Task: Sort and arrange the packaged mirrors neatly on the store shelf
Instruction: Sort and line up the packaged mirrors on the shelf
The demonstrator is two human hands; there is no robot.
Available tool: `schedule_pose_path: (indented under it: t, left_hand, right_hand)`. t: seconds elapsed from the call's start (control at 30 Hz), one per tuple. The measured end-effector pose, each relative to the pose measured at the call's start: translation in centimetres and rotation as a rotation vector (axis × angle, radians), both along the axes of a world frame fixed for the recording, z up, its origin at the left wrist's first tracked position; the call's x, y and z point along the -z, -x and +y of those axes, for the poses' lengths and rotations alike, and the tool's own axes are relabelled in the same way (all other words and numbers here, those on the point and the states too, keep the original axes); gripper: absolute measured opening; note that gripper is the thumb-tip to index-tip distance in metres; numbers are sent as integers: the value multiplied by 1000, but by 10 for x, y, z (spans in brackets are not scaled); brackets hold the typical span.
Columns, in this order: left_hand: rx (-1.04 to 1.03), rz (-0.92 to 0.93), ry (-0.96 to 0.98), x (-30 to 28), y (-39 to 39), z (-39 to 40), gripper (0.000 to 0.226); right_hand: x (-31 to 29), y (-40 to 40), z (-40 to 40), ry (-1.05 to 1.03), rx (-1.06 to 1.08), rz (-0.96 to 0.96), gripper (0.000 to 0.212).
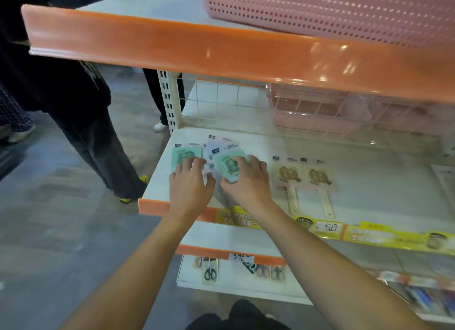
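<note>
Several packaged green mirrors lie in a loose pile at the left end of the white shelf (364, 182). My left hand (190, 184) lies over one green mirror pack (183, 154), fingers spread on it. My right hand (247, 182) covers the lower part of another green mirror pack (227, 163), fingertips on its right edge. A pale lilac pack (220, 142) sticks out behind them. Two pink hand mirrors with brown bear prints (304, 177) lie side by side to the right, handles toward me.
An orange-edged shelf (172, 41) overhangs above, carrying a pink perforated basket (332, 12). Pink containers (320, 113) sit behind a wire grid at the back. A price strip (330, 227) lines the front edge. A person in dark trousers (98, 145) stands at the left. Scissor packs (210, 271) lie on the lower shelf.
</note>
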State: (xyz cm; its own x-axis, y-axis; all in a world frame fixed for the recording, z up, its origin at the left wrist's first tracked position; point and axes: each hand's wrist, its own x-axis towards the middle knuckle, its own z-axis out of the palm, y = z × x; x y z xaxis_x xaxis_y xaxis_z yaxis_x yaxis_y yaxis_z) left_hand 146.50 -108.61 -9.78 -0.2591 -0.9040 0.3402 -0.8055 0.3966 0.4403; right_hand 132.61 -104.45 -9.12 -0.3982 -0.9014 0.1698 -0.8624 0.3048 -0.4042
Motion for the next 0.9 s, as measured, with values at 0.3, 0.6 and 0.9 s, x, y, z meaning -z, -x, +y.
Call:
schedule_pose_path:
  t: [0.3, 0.6, 0.9]
  left_hand:
    - [210, 6, 13, -3, 90, 19, 27]
    - [226, 166, -338, -22, 195, 57, 27]
    - [308, 173, -358, -18, 242, 95, 41]
  right_hand:
    - [-7, 75, 46, 61, 166, -26, 68]
    - [-10, 172, 96, 12, 86, -154, 69]
    - [-14, 235, 124, -65, -68, -226, 54]
